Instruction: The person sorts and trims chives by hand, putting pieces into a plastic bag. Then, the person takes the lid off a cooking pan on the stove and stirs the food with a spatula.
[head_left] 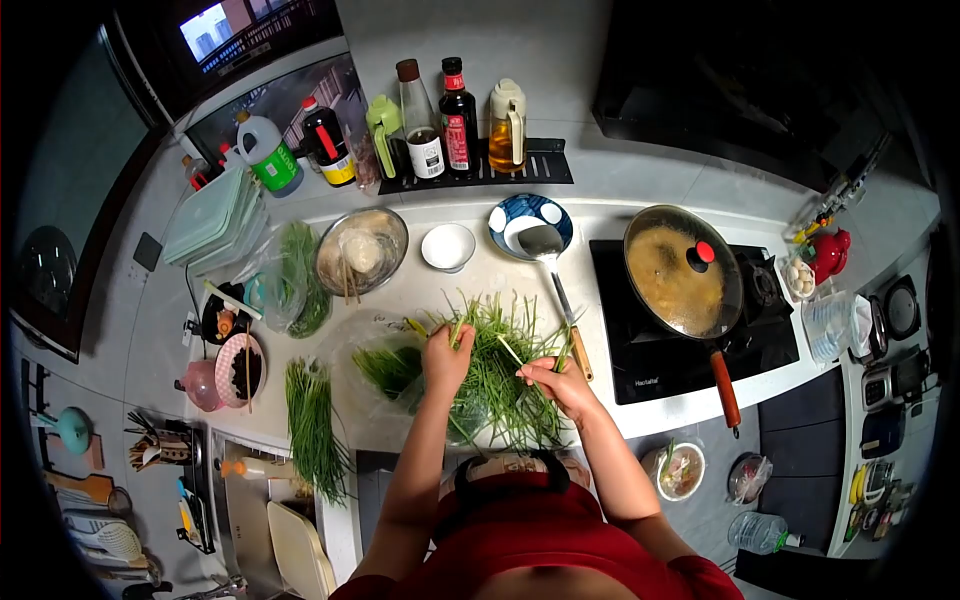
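Note:
A loose heap of garlic chives [505, 405] spreads over the counter in front of me. My left hand [446, 358] is closed over the heap's left side, pinching a few chive stems that stick out above the fingers. My right hand [560, 383] pinches chives at the heap's right side; a pale stalk end shows by the fingertips. Left of my left hand, more chives lie in a clear plastic bag [345, 345]. A neat bundle of chives [312, 410] hangs over the counter's front edge, farther left.
A lidded pan [672, 285] with yellowish contents sits on the black cooktop [625, 365]. A spatula [565, 315] leans from a blue-patterned bowl [550, 212]. Behind stand a white bowl [448, 247], a metal basin [330, 265] and several bottles. A waste bin [692, 490] stands below, right.

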